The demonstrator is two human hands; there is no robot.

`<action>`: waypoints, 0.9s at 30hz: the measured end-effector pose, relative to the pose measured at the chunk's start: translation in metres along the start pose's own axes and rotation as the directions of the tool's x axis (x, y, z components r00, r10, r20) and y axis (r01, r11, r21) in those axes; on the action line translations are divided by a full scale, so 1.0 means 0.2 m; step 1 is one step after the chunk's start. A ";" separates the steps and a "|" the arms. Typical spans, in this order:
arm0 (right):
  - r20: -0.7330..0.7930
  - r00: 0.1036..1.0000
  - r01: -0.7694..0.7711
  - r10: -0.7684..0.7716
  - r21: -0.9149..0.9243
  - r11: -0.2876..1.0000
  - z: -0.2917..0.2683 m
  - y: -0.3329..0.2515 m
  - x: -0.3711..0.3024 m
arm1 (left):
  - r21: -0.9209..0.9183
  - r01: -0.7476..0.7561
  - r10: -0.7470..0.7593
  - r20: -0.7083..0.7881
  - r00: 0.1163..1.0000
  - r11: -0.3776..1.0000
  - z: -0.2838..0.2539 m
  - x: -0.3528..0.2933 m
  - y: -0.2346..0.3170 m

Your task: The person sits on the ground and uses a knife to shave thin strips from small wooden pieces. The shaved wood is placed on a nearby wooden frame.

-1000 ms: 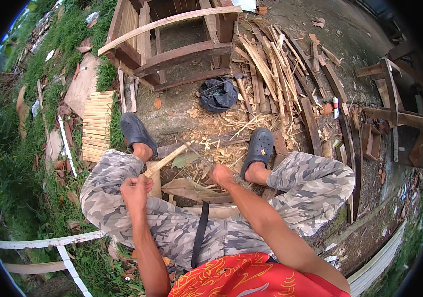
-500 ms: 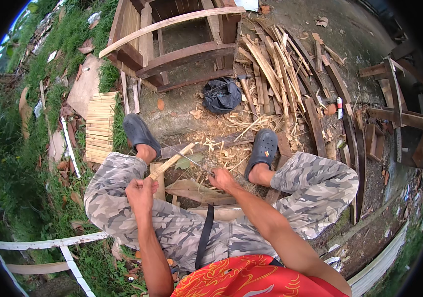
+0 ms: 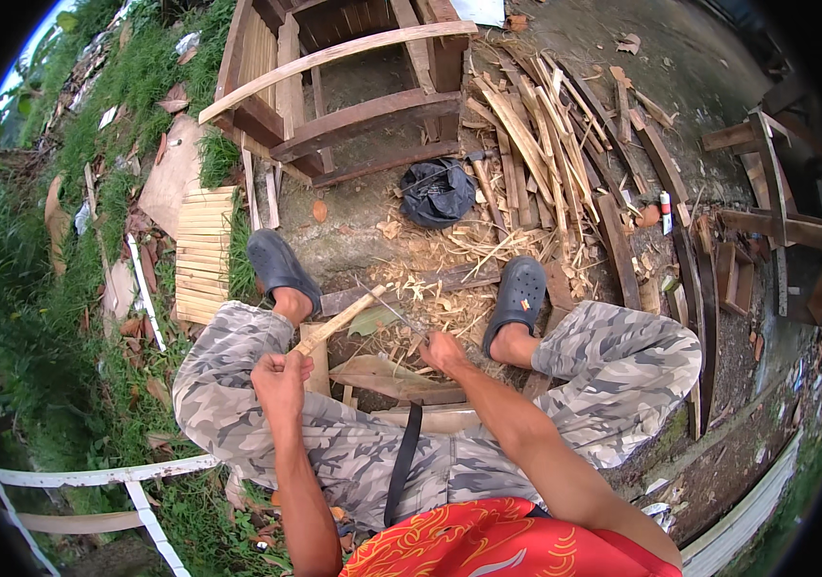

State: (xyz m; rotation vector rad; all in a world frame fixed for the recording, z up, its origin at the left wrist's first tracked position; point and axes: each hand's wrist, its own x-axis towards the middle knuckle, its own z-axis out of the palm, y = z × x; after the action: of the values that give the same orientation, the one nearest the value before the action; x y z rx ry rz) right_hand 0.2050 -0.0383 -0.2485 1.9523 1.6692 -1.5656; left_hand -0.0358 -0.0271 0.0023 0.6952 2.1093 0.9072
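Observation:
My left hand [image 3: 279, 385] is closed round the near end of a pale bamboo or wood strip [image 3: 343, 320], which slants up and away to the right between my feet. In my closed right hand [image 3: 442, 353] is the handle of a long thin knife [image 3: 393, 312]. Its narrow blade points up and to the left and crosses the strip close to its far end. Whether the edge bites into the strip is too small to tell. Pale shavings [image 3: 444, 303] lie on the ground just beyond the blade.
Ahead stands a wooden frame [image 3: 363, 125]. A black bag [image 3: 437, 192] and a hammer [image 3: 485, 183] lie near it. A heap of wood strips [image 3: 545, 135] spreads to the right. Lined-up slats [image 3: 204, 255] rest on the left, by the grass. A white frame [image 3: 103, 474] stands lower left.
The knife's blade tip has swung right and now sticks out less beyond the strip. Both hands keep their hold and nearly their places; the whole view has shifted slightly.

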 end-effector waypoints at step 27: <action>-0.135 0.971 0.076 -0.195 -0.600 0.796 -1.35 -0.27 -0.86 | 0.032 -0.842 0.834 0.123 0.538 0.539 -0.47 -0.03 0.80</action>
State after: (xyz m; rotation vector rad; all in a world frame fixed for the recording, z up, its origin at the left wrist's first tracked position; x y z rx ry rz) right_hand 0.3501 0.0497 0.0290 1.6997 2.0876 -0.7384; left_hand -0.0759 0.0307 0.1749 1.8710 1.6626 1.2291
